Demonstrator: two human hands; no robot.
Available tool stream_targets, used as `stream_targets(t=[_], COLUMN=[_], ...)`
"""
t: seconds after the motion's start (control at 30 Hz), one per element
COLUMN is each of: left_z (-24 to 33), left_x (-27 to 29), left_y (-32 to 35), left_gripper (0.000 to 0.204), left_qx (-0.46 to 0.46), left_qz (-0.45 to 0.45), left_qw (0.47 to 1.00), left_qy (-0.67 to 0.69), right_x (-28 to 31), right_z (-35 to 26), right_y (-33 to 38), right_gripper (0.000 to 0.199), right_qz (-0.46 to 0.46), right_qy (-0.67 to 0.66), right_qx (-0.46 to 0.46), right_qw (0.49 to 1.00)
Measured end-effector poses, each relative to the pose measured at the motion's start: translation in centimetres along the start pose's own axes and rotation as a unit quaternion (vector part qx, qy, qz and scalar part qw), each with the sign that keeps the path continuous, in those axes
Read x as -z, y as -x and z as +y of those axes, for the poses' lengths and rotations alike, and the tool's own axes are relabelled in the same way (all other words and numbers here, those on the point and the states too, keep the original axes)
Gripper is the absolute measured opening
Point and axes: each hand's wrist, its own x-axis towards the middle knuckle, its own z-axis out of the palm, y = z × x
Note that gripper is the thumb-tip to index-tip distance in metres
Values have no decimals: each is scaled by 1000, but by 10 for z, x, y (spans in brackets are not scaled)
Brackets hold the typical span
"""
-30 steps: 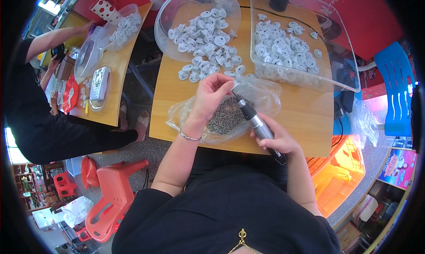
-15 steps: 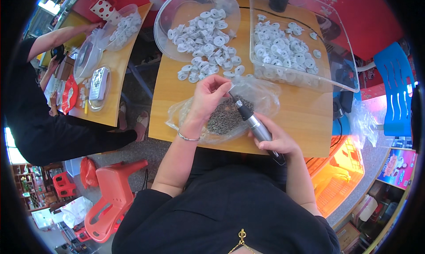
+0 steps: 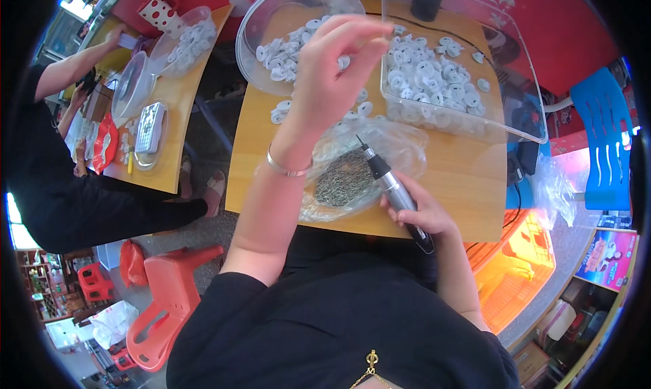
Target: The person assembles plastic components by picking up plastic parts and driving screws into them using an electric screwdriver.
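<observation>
Tub of white parts sits at tabletop's far-left corner; left grip hovers toward far edge, fingertips close, contents unclear. Screws, plenty left, lie bagged nearer front edge. Right grip wraps driver. Bin, far-right corner, holds many parts; work looks midway.

A red wall rises far off, a slotted blue chair stands right, a red chair near left on grey floor, and the bright patch at left may be a window.
</observation>
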Motion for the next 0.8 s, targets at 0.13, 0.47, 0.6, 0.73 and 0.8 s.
stream_targets(t=[0.13,0.47,0.6,0.73,0.8], left_z=[-13,-17,-21,-21,-22], left_x=[34,35,33,34,34], left_y=[66,148,154,155,157], left_gripper=[11,11,7,8,8], left_qx=[111,108,82,59,78], left_qz=[-196,-287,-272,-272,-253], left_qw=[974,904,900,900,911], left_qy=[-10,-299,-330,-336,-317], right_x=[1,0,-1,-1,-1], right_z=[1,-1,-3,-1,-2], right_y=[2,0,0,0,1], right_gripper=[96,92,91,91,92], right_qz=[4,4,-5,-6,-5], right_qy=[-13,-12,-8,-6,-3], right_qx=[0,-1,-2,8,6], right_qw=[1000,1000,1000,1000,1000])
